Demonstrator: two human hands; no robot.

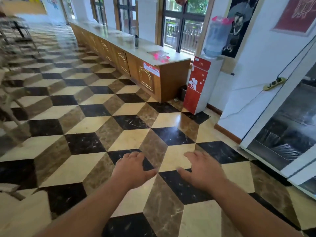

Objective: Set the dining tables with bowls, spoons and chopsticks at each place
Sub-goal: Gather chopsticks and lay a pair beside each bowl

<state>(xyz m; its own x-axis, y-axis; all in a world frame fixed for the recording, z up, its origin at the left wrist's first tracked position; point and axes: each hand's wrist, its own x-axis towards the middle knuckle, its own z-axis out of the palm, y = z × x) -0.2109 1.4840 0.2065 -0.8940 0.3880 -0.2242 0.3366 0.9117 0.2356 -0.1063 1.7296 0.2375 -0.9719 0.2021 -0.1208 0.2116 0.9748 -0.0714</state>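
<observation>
Over the cube-patterned floor [85, 117], mid-hall: both arms reach forward, bare; left hand [135, 170] palm down, fingers loosely spread, grip apart, nothing in it; right hand [203, 170] much the same, thumb out, fingers relaxed, grip apart and empty. Hands near each other, not touching. No bowl, spoon or chopstick plainly in sight anywhere. At the right edge stands a glass-fronted cabinet [282, 127]; its shelves hold dark, blurred contents, and low down sits something like a bundle of thin sticks [283, 150]. Could be chopsticks, cannot tell through the glass. Along the windows runs a long wooden surface [119, 37] carrying a dark bottle [136, 41] and some pink items [160, 56], none of it tableware as far as I can make out. A red water dispenser [199, 84] stands just beside its near end. At the far left, dining furniture [10, 100] shows only as a blur; whether any place there is laid cannot be read. Judgement: hands carry no load and no set place is visible to count as done, so progress cannot be credited from where I stand. Likely step in hand is fetching stock, the cabinet being the nearest candidate. Bowls, spoons and chopsticks at each place all remain to be laid, as far as this view tells.
</observation>
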